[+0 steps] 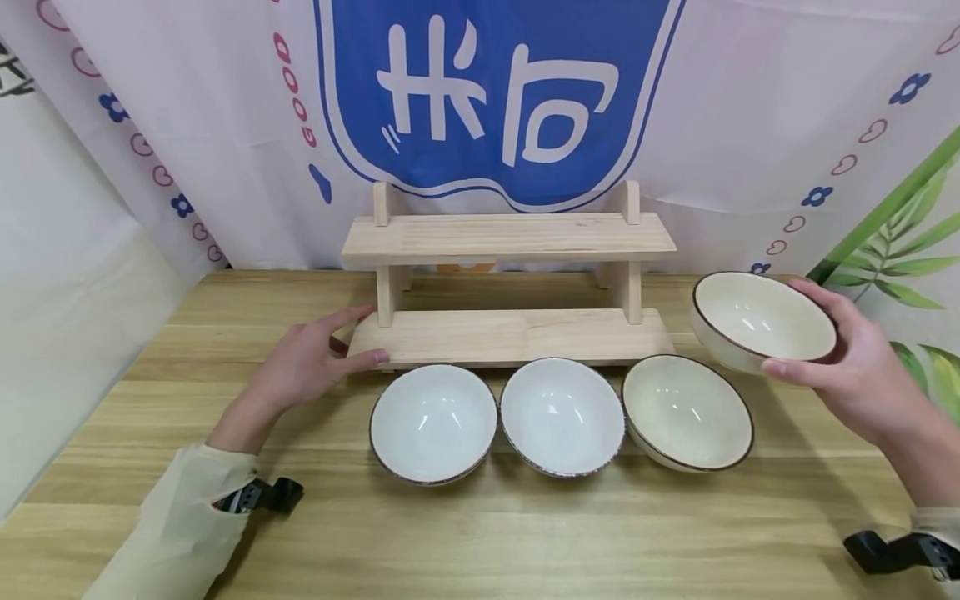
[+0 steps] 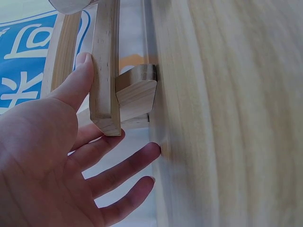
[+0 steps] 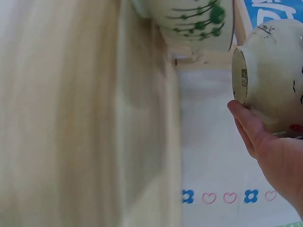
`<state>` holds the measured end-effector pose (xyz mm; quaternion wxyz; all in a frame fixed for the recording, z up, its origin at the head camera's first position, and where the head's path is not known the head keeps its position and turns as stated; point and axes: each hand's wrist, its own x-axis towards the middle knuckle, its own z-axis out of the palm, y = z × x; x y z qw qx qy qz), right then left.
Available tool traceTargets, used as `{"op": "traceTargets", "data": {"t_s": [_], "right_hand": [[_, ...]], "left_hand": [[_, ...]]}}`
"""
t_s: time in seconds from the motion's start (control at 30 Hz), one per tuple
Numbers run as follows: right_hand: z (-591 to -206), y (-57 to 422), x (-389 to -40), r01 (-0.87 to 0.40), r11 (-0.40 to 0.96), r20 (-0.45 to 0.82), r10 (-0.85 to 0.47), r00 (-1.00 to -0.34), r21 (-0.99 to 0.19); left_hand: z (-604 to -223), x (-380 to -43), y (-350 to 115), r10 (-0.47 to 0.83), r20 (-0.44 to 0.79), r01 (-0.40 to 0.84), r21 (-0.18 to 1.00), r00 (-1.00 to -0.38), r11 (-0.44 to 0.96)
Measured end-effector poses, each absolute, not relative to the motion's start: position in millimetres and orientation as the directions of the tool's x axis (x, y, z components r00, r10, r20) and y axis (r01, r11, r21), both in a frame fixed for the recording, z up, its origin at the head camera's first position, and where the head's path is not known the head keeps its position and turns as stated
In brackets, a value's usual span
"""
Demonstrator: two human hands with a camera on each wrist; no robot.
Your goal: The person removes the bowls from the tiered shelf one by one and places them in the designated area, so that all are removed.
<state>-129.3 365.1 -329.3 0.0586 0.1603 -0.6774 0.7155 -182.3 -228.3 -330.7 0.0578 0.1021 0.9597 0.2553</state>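
My right hand (image 1: 862, 367) holds a cream bowl (image 1: 757, 317) with a dark rim, tilted a little above the table at the right, thumb at its rim. In the right wrist view the fingers support this bowl (image 3: 272, 75) near its foot, and its outside carries dark and red marks. At the left, my left hand (image 1: 303, 358) pinches the end of the lower board (image 1: 510, 335) of a two-tier wooden shelf (image 1: 510, 237). The left wrist view has the thumb on one face of the board (image 2: 103, 71) and fingertips at the other side.
In front of the shelf stand two white bowls (image 1: 433, 425) and another cream bowl (image 1: 686, 412), side by side on the wooden table (image 1: 525, 542). A printed cloth (image 1: 720, 100) hangs behind the shelf. Green painted leaves (image 1: 900, 250) show at the right.
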Motion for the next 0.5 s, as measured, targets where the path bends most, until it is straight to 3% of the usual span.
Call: {"op": "traceTargets", "data": {"t_s": [0.5], "right_hand": [[-356,387,-120,-0.239,-0.200,0.276,-0.180,-0.944,-0.950]], "left_hand": [[-330,-182,-228,0.213,-0.074,0.148,0.503,-0.974,0.852]]}}
